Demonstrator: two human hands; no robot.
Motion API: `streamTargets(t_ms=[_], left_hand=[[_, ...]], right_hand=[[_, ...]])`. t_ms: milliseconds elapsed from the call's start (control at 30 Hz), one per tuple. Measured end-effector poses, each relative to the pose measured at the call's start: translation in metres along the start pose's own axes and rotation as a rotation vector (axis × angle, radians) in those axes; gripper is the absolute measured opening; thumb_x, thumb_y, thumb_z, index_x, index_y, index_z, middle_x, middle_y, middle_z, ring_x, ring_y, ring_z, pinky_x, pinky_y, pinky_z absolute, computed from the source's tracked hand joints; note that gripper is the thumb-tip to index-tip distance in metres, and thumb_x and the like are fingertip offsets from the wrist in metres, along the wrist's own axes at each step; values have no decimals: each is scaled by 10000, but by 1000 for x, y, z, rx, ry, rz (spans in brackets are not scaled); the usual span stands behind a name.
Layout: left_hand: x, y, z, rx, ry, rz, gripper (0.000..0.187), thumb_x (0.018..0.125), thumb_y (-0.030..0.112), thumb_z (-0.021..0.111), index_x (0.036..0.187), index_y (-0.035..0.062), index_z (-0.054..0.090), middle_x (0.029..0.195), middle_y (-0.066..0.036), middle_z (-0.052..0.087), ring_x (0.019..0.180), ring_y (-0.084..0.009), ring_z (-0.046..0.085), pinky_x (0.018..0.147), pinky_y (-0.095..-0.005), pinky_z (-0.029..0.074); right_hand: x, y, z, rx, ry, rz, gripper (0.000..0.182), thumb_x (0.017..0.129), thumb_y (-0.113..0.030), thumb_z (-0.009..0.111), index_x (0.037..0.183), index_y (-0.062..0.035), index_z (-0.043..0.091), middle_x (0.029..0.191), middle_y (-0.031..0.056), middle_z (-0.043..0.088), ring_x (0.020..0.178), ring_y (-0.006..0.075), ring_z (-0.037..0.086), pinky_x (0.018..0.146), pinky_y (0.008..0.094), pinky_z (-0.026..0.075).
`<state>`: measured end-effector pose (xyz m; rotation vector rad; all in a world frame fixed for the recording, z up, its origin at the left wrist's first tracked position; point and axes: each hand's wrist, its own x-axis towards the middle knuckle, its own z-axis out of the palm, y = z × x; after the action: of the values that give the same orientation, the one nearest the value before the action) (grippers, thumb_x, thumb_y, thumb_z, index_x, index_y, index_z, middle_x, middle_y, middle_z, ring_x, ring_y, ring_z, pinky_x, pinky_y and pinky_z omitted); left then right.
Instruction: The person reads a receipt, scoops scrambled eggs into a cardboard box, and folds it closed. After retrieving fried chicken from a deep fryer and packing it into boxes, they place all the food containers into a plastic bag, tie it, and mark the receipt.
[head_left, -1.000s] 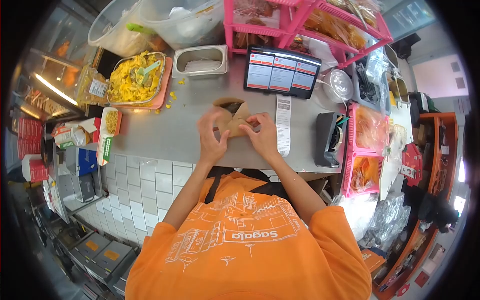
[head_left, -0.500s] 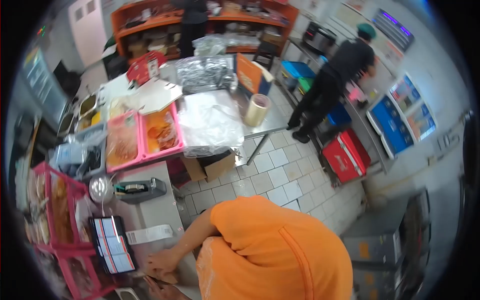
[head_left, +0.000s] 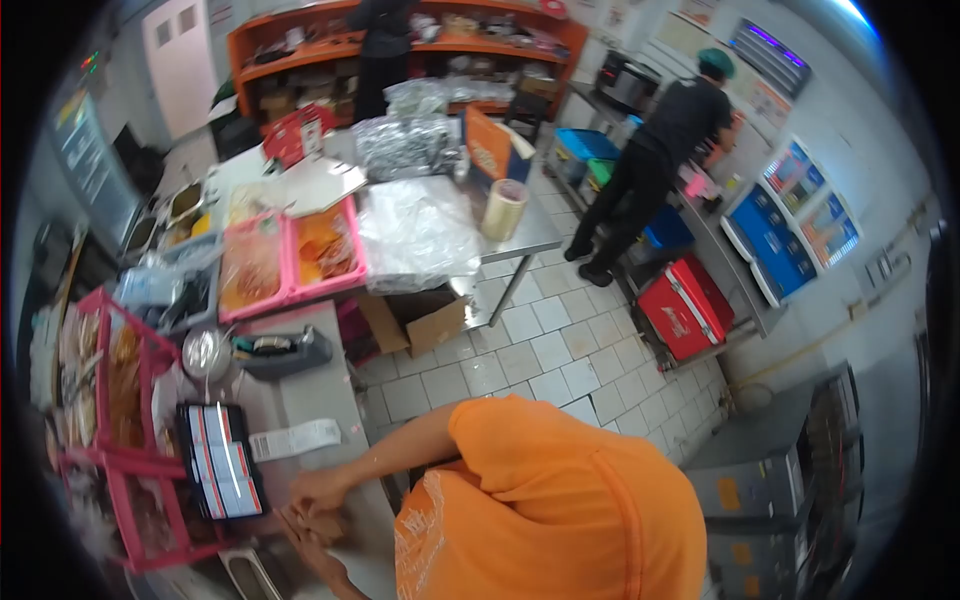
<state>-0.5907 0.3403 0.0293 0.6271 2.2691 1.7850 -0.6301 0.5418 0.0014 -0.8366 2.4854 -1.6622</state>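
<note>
My right hand [head_left: 318, 490] reaches in from the orange sleeve, its fingers bent and closed at the upper edge of a small brown, paper-like item [head_left: 326, 524]. From below, my left hand [head_left: 308, 545] meets it, fingers pressed along the item's lower left side. The item lies low over the table and is partly covered by both hands; what exactly it is I cannot tell. Just left of my fingers, a tablet [head_left: 220, 462] glows with rows on its screen. A printed paper slip [head_left: 296, 439] lies flat above my right hand.
A tape dispenser [head_left: 285, 354] and a pink rack [head_left: 105, 395] border the work area. Below the tablet sits a metal tray [head_left: 247, 574]. Pink bins [head_left: 327, 245] stand farther back. A co-worker [head_left: 660, 140] faces the right-hand counter; another person [head_left: 380, 60] stands by orange shelves [head_left: 300, 48].
The view has shifted slightly, so the table and tablet appear higher. My left hand has come closer to my right, and more of the brown item shows. The co-worker's arms have shifted.
</note>
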Motion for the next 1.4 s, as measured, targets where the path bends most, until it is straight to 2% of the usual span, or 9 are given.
streamTargets(t_ms=[100, 167, 233, 300, 433, 633, 833, 1133, 1400], left_hand=[[6, -13, 3, 429, -10, 53, 602, 1026, 463, 385, 1441, 34, 462, 1531, -216, 362, 1416, -367, 350, 1156, -437, 272], [5, -12, 17, 520, 242, -16, 579, 953, 369, 590, 1402, 15, 501, 1467, -240, 441, 1354, -395, 418, 1118, -436, 324], [-7, 37, 36, 885, 665, -184, 517, 869, 264, 713, 1328, 56, 596, 1178, -211, 628, 1018, -372, 572, 899, -452, 442], [-17, 54, 36, 461, 786, -595, 349, 917, 254, 681, 1192, 39, 687, 825, -143, 687, 614, -220, 625, 592, -341, 501], [-7, 57, 30, -482, 951, -628, 356, 892, 205, 725, 1138, -42, 654, 842, -99, 719, 694, -179, 720, 574, -223, 523], [7, 46, 39, -411, 1022, -708, 357, 805, 72, 791, 1108, -53, 649, 820, -108, 728, 648, -132, 663, 548, -239, 476], [14, 29, 59, -61, 1139, -564, 330, 807, 34, 761, 1115, -35, 664, 735, -81, 720, 619, -74, 608, 580, -238, 456], [10, 30, 57, -193, 1012, -560, 334, 829, 67, 760, 1136, -22, 666, 720, -73, 712, 611, -81, 606, 565, -243, 443], [7, 30, 61, -54, 1054, -535, 313, 823, 58, 756, 1116, -5, 668, 727, -87, 715, 614, -92, 616, 563, -250, 448]], right_hand=[[-10, -26, -12, 226, 133, 42, 281, 718, -314, 761, 843, -68, 706, 880, 154, 681, 831, 319, 641, 742, 434, 502], [-6, -41, -20, 95, 69, 390, 209, 723, -239, 771, 818, -58, 728, 828, 170, 692, 770, 312, 662, 709, 437, 525], [-6, -21, -4, 46, 133, 330, 176, 767, -233, 750, 839, -75, 727, 848, 159, 675, 827, 325, 636, 758, 414, 510], [-3, -18, -15, -40, 65, 145, 212, 833, -269, 725, 849, -58, 717, 864, 138, 657, 821, 285, 625, 751, 387, 499], [12, -32, -30, -63, -192, 233, 202, 853, -236, 739, 922, -46, 726, 847, 97, 621, 768, 205, 601, 696, 317, 474], [11, -40, -35, 27, -224, 346, 228, 851, -261, 733, 965, -64, 730, 882, 127, 639, 895, 268, 586, 833, 356, 455], [6, -35, -31, 91, -191, 388, 250, 848, -283, 741, 952, -55, 731, 964, 107, 571, 979, 248, 539, 874, 335, 433], [9, -31, -22, 210, -211, 660, 228, 828, -268, 782, 859, -51, 720, 1089, 36, 344, 1063, 164, 383, 920, 286, 370], [3, -42, -19, -104, 30, 400, 320, 771, -346, 790, 877, -47, 746, 931, 177, 637, 905, 308, 615, 809, 384, 478]])
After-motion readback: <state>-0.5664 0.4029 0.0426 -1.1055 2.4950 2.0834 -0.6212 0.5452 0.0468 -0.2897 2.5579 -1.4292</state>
